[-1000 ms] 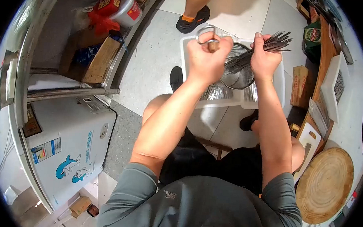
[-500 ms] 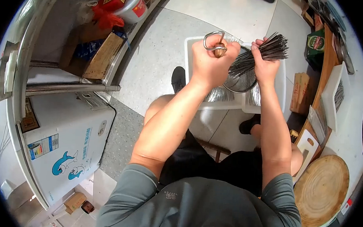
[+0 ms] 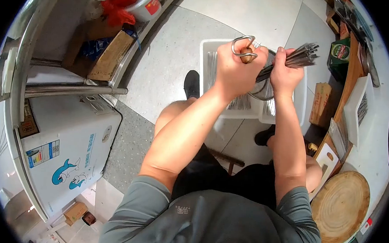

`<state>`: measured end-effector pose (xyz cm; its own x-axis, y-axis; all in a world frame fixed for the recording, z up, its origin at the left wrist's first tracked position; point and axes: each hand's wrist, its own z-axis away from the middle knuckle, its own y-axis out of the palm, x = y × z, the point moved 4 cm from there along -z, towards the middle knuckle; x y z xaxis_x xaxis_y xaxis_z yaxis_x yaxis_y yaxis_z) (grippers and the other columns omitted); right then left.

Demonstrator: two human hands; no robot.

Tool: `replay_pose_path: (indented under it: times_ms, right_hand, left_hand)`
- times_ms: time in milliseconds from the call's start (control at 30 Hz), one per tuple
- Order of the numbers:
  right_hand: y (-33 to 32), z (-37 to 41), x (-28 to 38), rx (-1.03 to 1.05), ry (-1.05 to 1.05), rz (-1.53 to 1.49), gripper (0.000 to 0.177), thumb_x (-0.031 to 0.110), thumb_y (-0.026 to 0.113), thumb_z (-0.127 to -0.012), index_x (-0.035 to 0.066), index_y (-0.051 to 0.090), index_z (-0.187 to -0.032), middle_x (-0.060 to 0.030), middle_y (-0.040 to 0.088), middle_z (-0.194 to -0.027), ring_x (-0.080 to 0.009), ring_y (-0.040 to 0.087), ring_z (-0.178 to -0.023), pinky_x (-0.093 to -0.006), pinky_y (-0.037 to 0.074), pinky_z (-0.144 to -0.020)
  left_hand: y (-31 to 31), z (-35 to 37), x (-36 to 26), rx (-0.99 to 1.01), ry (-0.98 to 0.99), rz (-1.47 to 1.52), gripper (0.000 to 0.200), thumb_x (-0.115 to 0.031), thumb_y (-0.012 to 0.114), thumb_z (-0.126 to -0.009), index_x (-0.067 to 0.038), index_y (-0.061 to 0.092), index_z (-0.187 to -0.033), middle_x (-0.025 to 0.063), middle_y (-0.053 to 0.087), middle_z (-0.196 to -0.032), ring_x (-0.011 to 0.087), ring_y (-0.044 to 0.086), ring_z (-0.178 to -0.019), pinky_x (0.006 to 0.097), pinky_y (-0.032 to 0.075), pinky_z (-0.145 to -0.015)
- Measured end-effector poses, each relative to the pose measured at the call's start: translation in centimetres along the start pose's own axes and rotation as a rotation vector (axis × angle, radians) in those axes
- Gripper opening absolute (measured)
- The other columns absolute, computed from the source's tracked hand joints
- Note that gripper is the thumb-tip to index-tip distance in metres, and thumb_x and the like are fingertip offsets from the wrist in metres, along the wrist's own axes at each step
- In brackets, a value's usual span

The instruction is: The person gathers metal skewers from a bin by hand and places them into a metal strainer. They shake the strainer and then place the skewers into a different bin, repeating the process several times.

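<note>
My left hand (image 3: 236, 71) is closed round the wooden handle (image 3: 247, 56) of a mesh strainer (image 3: 262, 90), with the handle's metal loop standing above the fist. My right hand (image 3: 287, 74) grips a bundle of thin dark metal skewers (image 3: 302, 56). Their ends stick out to the right of the thumb, and the other ends slant down over the strainer. Below both hands is a white plastic bin (image 3: 202, 56) with loose skewers (image 3: 239, 103) inside. A second white bin (image 3: 301, 110) adjoins it on the right, partly hidden by the strainer and my right hand.
A white chest appliance (image 3: 70, 150) stands at left, under a shelf holding a cardboard box (image 3: 107, 57) and a white bucket (image 3: 145, 6). On the right are a round wooden board (image 3: 341, 208), a white tray of skewers (image 3: 355, 112) and a brown carton (image 3: 321, 104).
The skewers, fanned out before, are now gathered into a narrower bundle in my right hand. My left hand has shifted slightly right with the strainer handle.
</note>
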<state>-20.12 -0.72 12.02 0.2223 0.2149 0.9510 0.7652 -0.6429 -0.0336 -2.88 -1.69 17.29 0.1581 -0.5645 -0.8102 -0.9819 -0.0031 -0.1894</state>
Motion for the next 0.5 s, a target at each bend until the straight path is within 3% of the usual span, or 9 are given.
replay_pose_path:
  times_ms: [33,100,133,233,367,400,500]
  right_hand:
    - [-0.1,0.1,0.0,0.018,0.012,0.012,0.017,0.011,0.068,-0.083,0.000,0.059,-0.073,-0.0019,0.061,-0.064,-0.0080,0.055,-0.060,-0.0242,0.045,-0.058]
    - [-0.1,0.4,-0.2,0.052,0.030,0.032,0.016,0.010,0.068,-0.082,0.000,0.059,-0.074,-0.0014,0.060,-0.064,-0.0079,0.055,-0.060,-0.0238,0.045,-0.057]
    - [-0.3,0.6,-0.6,0.063,0.051,0.014,0.012,0.007,0.069,-0.081,0.000,0.060,-0.078,-0.0016,0.062,-0.068,-0.0086,0.057,-0.064,-0.0241,0.047,-0.061]
    - [-0.3,0.4,-0.8,0.111,-0.001,-0.134,0.011,0.007,0.071,-0.079,0.000,0.062,-0.082,-0.0022,0.064,-0.076,-0.0094,0.059,-0.070,-0.0249,0.048,-0.067]
    - [-0.8,0.0,-1.3,0.197,0.055,-0.085,0.011,0.000,0.066,-0.082,-0.003,0.061,-0.091,-0.0067,0.065,-0.089,-0.0142,0.062,-0.086,-0.0273,0.049,-0.079]
    - [-0.9,0.0,-0.8,0.157,0.069,-0.046,0.013,0.003,0.069,-0.080,-0.003,0.061,-0.090,-0.0057,0.064,-0.089,-0.0128,0.060,-0.084,-0.0267,0.048,-0.078]
    - [-1.5,-0.7,-1.4,0.104,0.002,0.071,0.027,0.010,0.075,-0.075,-0.002,0.060,-0.093,-0.0060,0.065,-0.088,-0.0146,0.060,-0.079,-0.0289,0.049,-0.075]
  left_hand:
    - [-0.2,-0.3,-0.2,-0.041,-0.025,0.071,0.016,0.007,0.050,-0.062,-0.003,0.055,-0.073,0.0064,0.055,-0.067,0.0226,0.051,-0.057,0.0311,0.038,-0.049]
    - [0.1,-0.2,0.2,-0.019,-0.519,0.555,0.011,0.006,0.050,-0.064,-0.003,0.051,-0.068,0.0060,0.052,-0.061,0.0208,0.047,-0.052,0.0290,0.035,-0.045]
    - [0.1,-0.6,-0.3,-0.121,-0.360,0.554,0.031,-0.006,0.062,-0.081,-0.006,0.044,-0.056,-0.0087,0.038,-0.051,-0.0001,0.030,-0.049,0.0216,0.022,-0.043]
    - [-0.3,-0.5,0.1,-0.087,-0.286,0.504,0.030,-0.006,0.062,-0.082,-0.006,0.046,-0.057,-0.0088,0.038,-0.052,-0.0003,0.030,-0.049,0.0214,0.022,-0.043]
    - [0.1,-0.1,-0.1,-0.058,-0.246,0.523,0.030,-0.006,0.062,-0.081,-0.005,0.045,-0.057,-0.0085,0.037,-0.052,0.0001,0.030,-0.051,0.0212,0.023,-0.044]
    - [0.0,-0.1,0.0,-0.051,-0.211,0.485,0.030,-0.006,0.063,-0.081,-0.005,0.045,-0.056,-0.0084,0.037,-0.053,0.0003,0.030,-0.052,0.0211,0.023,-0.044]
    - [0.7,0.2,-0.4,0.011,-0.385,0.534,0.030,-0.007,0.064,-0.079,-0.004,0.044,-0.056,-0.0069,0.038,-0.054,0.0016,0.031,-0.054,0.0217,0.025,-0.045]
